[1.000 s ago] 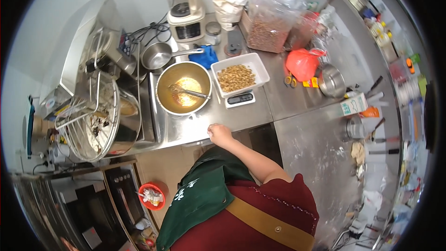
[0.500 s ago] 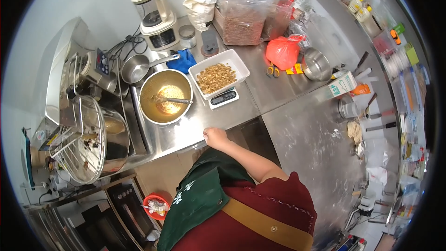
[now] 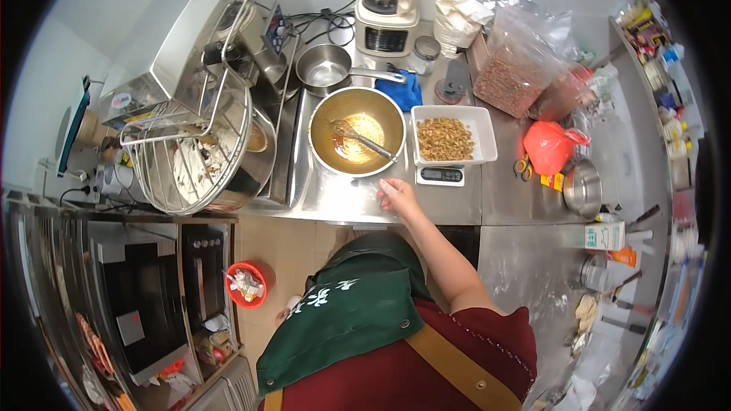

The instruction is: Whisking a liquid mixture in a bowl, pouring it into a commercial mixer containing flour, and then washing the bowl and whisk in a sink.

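My right hand [image 3: 392,194] is over the front of the steel counter, with loosely bent fingers apart and nothing visible in them. Just beyond it stands a white-rimmed steel bowl [image 3: 317,133] of glossy golden liquid, with a whisk [image 3: 369,142] lying inside and its handle pointing toward me at the right. To the bowl's right, a white plastic tray [image 3: 485,137] of chopped nuts rests on a small scale [image 3: 441,176]. My left hand does not show.
A stand mixer [image 3: 190,46] with a wire guard fills the left. A saucepan [image 3: 320,68], blue cloth [image 3: 397,88] and blender [image 3: 387,11] stand behind the bowl. Bagged foods [image 3: 518,61], a red bag [image 3: 550,148] and a pot [image 3: 579,190] sit at right. An orange bin [image 3: 266,285] stands below.
My right hand has lifted slightly toward the whisk handle and its fingers have loosened from their earlier curl. The view has turned, so the counter's things appear shifted.
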`<state>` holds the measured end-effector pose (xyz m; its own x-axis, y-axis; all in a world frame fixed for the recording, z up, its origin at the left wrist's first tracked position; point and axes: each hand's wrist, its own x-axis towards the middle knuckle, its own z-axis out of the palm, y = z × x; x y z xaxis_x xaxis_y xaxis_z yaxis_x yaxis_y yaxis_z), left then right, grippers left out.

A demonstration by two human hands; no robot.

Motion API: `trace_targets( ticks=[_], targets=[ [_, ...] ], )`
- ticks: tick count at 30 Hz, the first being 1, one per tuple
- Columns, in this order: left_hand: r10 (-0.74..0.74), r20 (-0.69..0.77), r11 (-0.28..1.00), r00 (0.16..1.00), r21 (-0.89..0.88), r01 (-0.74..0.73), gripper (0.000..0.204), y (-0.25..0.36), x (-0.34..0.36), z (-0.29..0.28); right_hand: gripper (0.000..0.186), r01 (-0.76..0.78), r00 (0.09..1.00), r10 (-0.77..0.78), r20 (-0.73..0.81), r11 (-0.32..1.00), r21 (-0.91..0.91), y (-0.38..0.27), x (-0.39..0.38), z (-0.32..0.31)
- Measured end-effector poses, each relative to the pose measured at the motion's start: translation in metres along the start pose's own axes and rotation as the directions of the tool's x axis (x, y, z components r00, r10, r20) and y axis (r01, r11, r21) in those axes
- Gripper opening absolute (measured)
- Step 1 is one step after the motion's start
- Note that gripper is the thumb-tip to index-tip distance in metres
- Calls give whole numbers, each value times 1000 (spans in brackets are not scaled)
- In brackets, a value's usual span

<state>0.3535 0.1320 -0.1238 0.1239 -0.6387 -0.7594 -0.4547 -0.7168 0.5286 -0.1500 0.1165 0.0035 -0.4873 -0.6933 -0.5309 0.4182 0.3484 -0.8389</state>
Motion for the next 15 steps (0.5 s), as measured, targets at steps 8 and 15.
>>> trace_targets(
  ticks=[8,15],
  targets=[
    [-66,-70,993,995,-102,59,25,10,-28,22,40,-130,990,134,-41,987,89,0,21,15],
    [-153,-146,967,977,-226,118,25,11,-55,43,44,-211,977,207,41,969,130,-5,29,19]
  ],
)
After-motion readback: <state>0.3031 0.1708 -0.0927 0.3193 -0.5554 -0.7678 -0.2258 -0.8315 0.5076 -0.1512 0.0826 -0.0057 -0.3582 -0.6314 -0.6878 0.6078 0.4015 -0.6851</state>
